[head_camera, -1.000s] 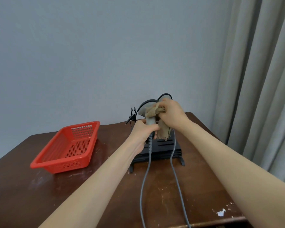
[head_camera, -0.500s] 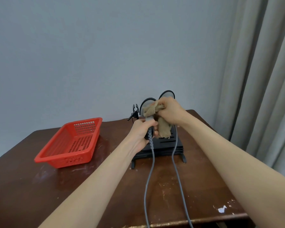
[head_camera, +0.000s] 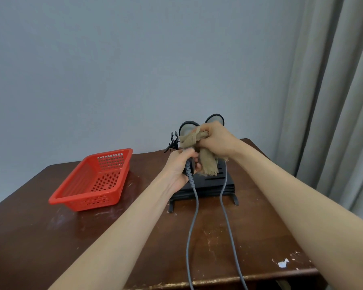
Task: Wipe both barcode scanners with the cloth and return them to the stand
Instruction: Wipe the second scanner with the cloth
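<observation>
the left hand (head_camera: pixel 179 167) is wrapped round the handle of the first scanner (head_camera: pixel 187 129) and holds it upright over the stand (head_camera: pixel 210 186): grey head up, handle down, long axis close to vertical. its cable (head_camera: pixel 194 208) leaves the handle base and runs toward the near edge of the desk (head_camera: pixel 134 237). the right hand (head_camera: pixel 218 141) is closed on the cloth (head_camera: pixel 209 167) and presses a bunched fold across the scanner head from the right side. the loose end of the cloth hangs between the two hands, in front of the stand. judged step: wiping of the first scanner, return not yet done. the relation that governs the return is vertical. the stand lies directly below and slightly beyond the held scanner, so a lowering along the long axis should seat it. the second scanner (head_camera: pixel 216 118) shows only its head, behind the right hand and just beside the first; whether it sits in the stand cannot be told. it lies nearer the right hand, which is occupied by the cloth.
</observation>
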`<state>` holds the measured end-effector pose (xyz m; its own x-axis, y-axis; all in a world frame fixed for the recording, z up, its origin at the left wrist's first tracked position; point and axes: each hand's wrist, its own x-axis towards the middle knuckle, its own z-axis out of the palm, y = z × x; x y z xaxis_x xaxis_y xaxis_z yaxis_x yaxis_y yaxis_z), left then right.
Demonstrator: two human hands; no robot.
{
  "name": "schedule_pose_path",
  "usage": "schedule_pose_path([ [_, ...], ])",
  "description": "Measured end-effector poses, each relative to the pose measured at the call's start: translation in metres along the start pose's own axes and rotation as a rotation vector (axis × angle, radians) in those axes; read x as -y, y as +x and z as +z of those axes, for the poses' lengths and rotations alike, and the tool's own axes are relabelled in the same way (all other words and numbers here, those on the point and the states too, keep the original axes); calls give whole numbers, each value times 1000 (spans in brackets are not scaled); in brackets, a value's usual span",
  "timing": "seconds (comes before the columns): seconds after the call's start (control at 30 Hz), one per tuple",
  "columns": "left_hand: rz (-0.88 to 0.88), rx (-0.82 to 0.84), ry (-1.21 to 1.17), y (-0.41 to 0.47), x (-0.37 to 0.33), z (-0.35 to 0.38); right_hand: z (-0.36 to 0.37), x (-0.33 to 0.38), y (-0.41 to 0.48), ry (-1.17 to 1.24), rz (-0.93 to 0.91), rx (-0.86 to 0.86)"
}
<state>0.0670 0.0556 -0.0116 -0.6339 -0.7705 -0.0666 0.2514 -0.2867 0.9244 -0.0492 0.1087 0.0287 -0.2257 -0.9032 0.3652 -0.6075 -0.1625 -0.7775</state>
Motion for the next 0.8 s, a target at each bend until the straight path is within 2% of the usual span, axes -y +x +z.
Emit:
schedule_pose_path([
  [0.07,27,-2,59,-1,1,-2,-1,4,-7,60,5,116],
  [0.1,30,-1,76,-2,2,-2,0,6,-8,51,4,122],
  [0.23,-36,-15,32,-8,4,1,7,1,4,-90,30,-134],
  [0.33,-68,-42,-37,-8,3,0,11,-6,9,-130,43,-198],
  [0.43,-71,-73,-61,-6,3,-4,13,-1,1,-64,13,-66],
  [0.53,-89,-104,-119,-6,5,-8,11,2,-3,16,61,71],
  [0.57,-91,-114,-133,-7,5,-9,10,1,-2,21,74,45],
  [0.7,-47,-142,-115,-8,2,-17,2,-10,2,-30,102,-308],
  [0.8,0,-167,-95,-9,5,-22,0,-18,4,-7,35,-301],
])
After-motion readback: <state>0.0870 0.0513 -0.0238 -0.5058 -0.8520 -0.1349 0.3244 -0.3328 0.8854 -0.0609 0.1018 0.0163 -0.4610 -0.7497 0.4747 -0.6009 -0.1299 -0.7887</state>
